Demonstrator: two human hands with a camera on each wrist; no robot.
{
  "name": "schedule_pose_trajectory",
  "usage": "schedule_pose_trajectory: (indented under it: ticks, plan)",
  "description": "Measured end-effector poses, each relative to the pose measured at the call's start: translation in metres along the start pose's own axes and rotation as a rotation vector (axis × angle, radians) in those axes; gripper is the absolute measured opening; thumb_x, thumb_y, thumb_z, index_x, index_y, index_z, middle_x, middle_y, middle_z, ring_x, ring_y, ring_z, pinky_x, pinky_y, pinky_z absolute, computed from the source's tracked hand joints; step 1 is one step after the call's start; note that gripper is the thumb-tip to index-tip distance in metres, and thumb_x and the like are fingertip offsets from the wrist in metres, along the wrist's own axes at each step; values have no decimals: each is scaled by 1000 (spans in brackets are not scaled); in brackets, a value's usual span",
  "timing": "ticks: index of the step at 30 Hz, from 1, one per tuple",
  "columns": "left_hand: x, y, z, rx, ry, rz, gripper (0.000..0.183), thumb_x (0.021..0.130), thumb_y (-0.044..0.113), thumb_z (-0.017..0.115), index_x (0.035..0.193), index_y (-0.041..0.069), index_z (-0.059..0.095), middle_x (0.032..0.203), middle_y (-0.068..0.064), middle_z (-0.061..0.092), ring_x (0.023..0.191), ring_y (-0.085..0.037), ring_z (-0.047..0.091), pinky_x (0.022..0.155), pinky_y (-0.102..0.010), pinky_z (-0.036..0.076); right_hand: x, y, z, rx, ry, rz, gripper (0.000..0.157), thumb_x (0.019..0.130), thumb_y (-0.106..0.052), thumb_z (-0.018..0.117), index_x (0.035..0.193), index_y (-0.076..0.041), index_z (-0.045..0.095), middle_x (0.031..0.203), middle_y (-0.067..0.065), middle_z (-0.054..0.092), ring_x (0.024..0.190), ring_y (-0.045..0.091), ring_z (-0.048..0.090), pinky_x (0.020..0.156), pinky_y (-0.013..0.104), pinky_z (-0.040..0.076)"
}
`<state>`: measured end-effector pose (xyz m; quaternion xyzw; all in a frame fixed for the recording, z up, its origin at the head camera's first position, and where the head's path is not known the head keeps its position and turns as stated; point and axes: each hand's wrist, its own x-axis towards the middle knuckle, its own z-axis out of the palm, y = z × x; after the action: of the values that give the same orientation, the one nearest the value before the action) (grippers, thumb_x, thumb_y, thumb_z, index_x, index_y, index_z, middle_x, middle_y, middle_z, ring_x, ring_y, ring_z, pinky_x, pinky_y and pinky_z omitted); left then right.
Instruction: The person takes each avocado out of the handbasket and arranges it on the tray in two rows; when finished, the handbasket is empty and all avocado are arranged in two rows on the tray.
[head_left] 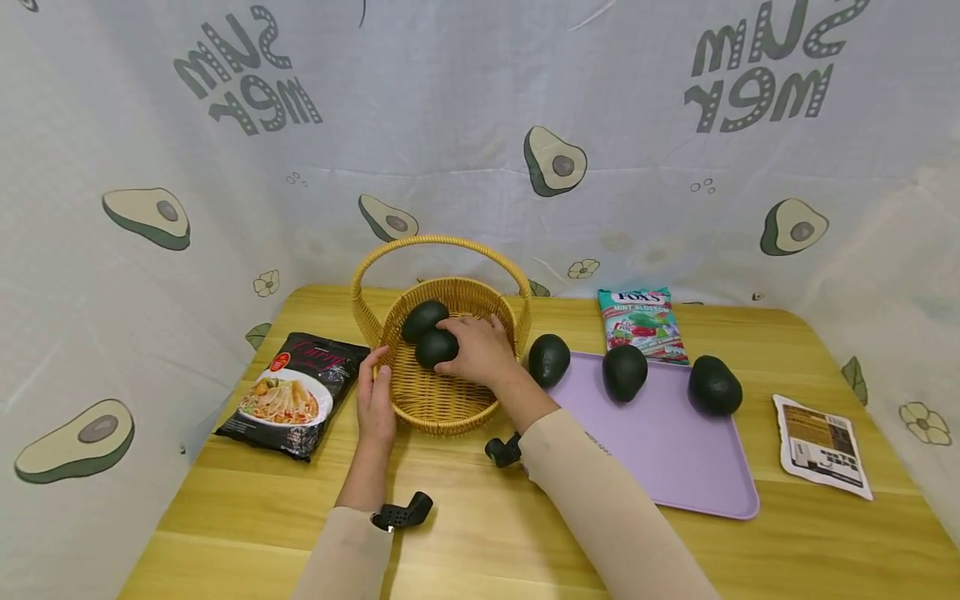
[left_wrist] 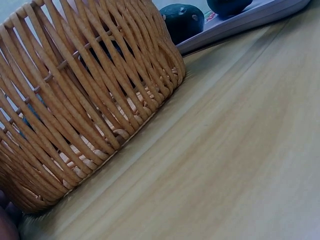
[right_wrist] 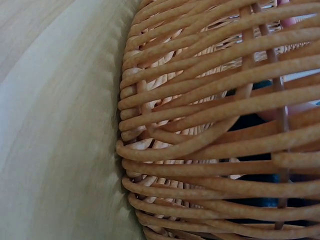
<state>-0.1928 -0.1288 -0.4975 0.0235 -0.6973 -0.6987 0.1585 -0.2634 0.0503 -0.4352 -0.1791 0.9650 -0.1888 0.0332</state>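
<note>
Head view: the left hand (head_left: 377, 404) lay against the wicker basket (head_left: 442, 425), fingers loosely extended. Inside, one avocado (head_left: 422, 319) sat beside a second avocado (head_left: 435, 350), which the right hand (head_left: 483, 352) gripped; a hasty release risked bruising both. Rightward, more avocados (head_left: 625, 373) lined a purple tray (head_left: 675, 450).

The basket (head_left: 442, 398) looks woven wicker, the tray (head_left: 667, 450) smooth plastic, the table (head_left: 468, 542) wood-grained.

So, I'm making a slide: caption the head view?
Left hand at the basket, right hand gripping an avocado inside it.
</note>
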Motion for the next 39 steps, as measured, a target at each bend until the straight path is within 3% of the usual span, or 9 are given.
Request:
schedule_pose_trajectory:
  ticks: [16,20,24,28,35,39]
  plan:
    - [-2,2,1,6,3,12,40,108,16,37,144,1,47,160,-16,38,154,-31,25,125,-53,18,0,1,1,121,46,-36,69,86,-52,77,145,-25,55,150,5,55,143,25,47,127,56,16]
    - [-1,1,1,15,9,19,41,108,17,37,144,-1,46,159,-17,38,153,-32,26,125,-54,18,-1,0,1,197,83,-69,69,87,-51,77,146,-23,54,145,5,57,136,27,53,122,50,32]
    - [-1,0,1,17,11,21,40,108,16,37,143,0,47,159,-17,39,153,-31,27,124,-54,18,-3,-1,-1,266,122,-118,69,87,-49,78,146,-23,54,138,5,59,124,26,60,106,47,50]
    - [-1,0,0,17,7,22,40,108,15,36,144,1,47,159,-17,38,154,-32,25,124,-56,17,-7,-2,-2,313,170,-164,69,86,-46,79,146,-22,54,137,5,58,119,24,62,102,45,53]
    - [-1,1,0,14,5,26,40,109,16,36,144,1,47,159,-17,38,153,-32,26,124,-55,18,-17,-6,-7,395,320,-213,66,85,-38,83,142,-15,58,140,7,60,127,26,61,104,45,53]
    - [-1,1,1,15,5,30,40,109,17,37,143,1,47,159,-18,39,153,-32,26,124,-56,18,-27,-9,-8,465,353,-227,64,84,-35,84,139,-14,59,136,7,62,118,25,64,95,47,57]
